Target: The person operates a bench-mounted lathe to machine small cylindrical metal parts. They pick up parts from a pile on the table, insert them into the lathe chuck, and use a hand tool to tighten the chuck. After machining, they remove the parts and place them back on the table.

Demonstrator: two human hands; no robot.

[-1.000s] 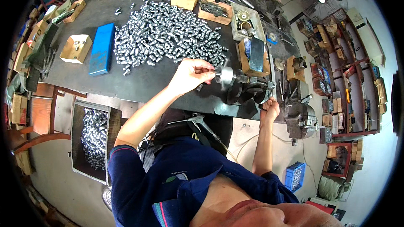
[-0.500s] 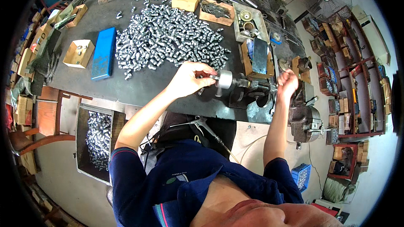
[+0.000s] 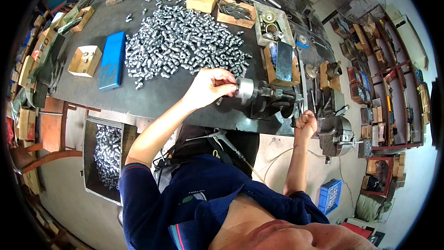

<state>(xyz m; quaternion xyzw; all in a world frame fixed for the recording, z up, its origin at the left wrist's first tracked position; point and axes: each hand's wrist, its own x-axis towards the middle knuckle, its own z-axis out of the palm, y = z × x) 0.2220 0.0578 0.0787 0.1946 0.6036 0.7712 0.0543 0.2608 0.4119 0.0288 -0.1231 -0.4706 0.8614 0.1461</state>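
A bench-mounted metal fixture (image 3: 273, 98) with a shaft and a silvery round head (image 3: 245, 88) stands near the table's front edge. My left hand (image 3: 213, 86) pinches a small metal fitting against the left end of that head, and the fingers mostly cover it. At the fixture's right end, my right hand (image 3: 305, 124) is closed around a handle, which is largely hidden in the fist. Just beyond my left hand spreads a large pile of shiny metal fittings (image 3: 180, 41).
Left of the pile lie a blue case (image 3: 112, 60) and a small open box (image 3: 84, 61). Behind the fixture, a dark phone-like slab (image 3: 284, 61) leans on a wooden box. A bench vise (image 3: 336, 135) sits at right. A bin of fittings (image 3: 108, 155) stands below left.
My right hand has swung down and toward me, from beside the fixture's end to below it. My left hand stays at the round head, with its fingers closer in.
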